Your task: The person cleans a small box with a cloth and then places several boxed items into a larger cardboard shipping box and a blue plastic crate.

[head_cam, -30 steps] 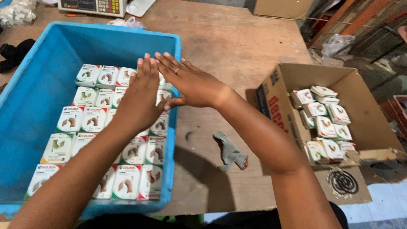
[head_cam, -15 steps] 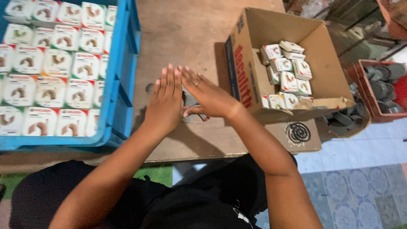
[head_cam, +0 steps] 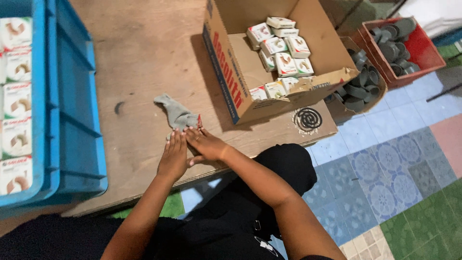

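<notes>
- Lighting: even, moderately bright, diffuse.
- Shadows: soft one left of the cardboard box [head_cam: 269,72] on the table [head_cam: 144,58].
- Focus: sharp; slight wide-angle bending at edges.
- Glare: none.

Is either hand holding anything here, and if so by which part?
Nothing is held. Left hand and right hand lie flat on the table, fingertips touching the near end of a grey cloth.

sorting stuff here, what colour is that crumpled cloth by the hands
Grey, a small crumpled cloth lying on the wooden table; the head view shows it.
</notes>
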